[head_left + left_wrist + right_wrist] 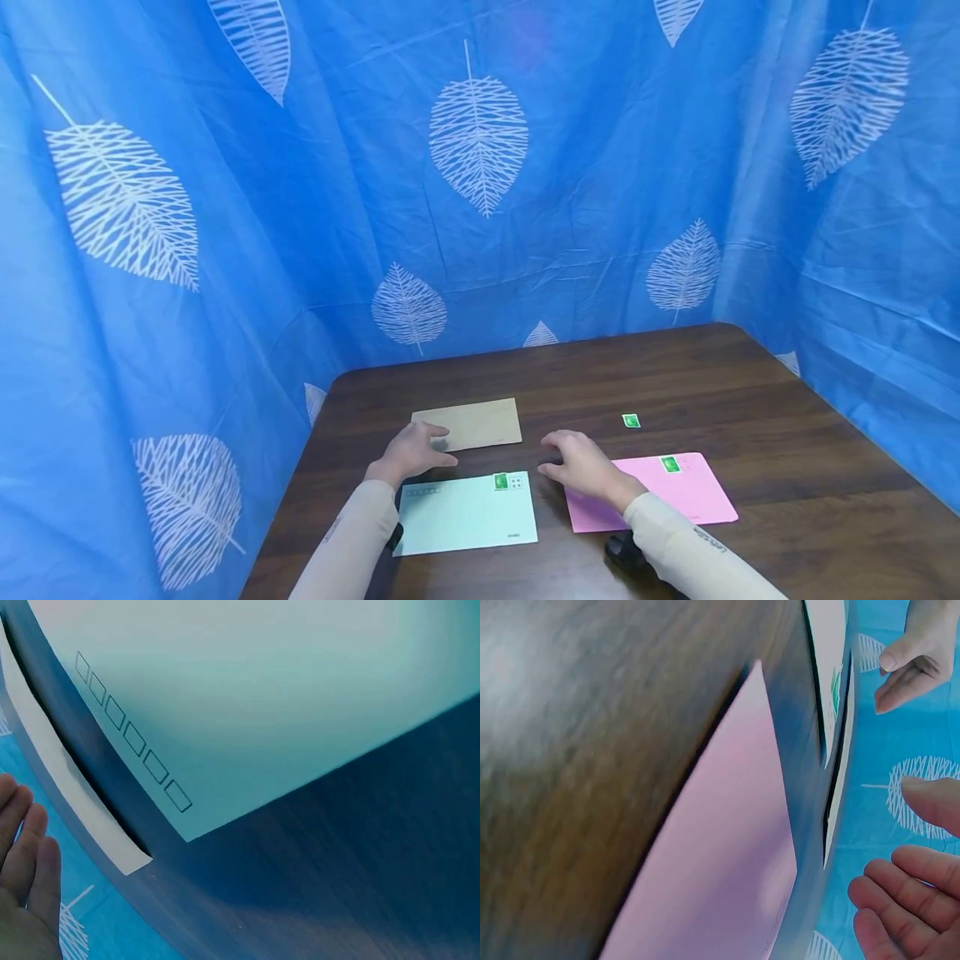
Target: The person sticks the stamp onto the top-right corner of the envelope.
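My left hand (411, 452) hovers between a tan envelope (480, 424) and a mint-green envelope (468, 517), its fingers loosely spread and holding nothing. In the left wrist view its fingers (30, 847) look relaxed. Over the left part of a pink envelope (675, 492) is my right hand (585, 468), thumb and fingers apart with nothing between them; the right wrist view shows this hand (915, 900) raised above the table. A green stamp (501, 481) sits at the mint envelope's upper right, another stamp (671, 464) on the pink one. The tan envelope's left end is partly hidden by my left hand.
A loose green stamp (631, 421) lies on the dark wooden table (600, 375) behind the pink envelope. Blue curtains (585, 192) with white leaf prints hang around the table's back and sides.
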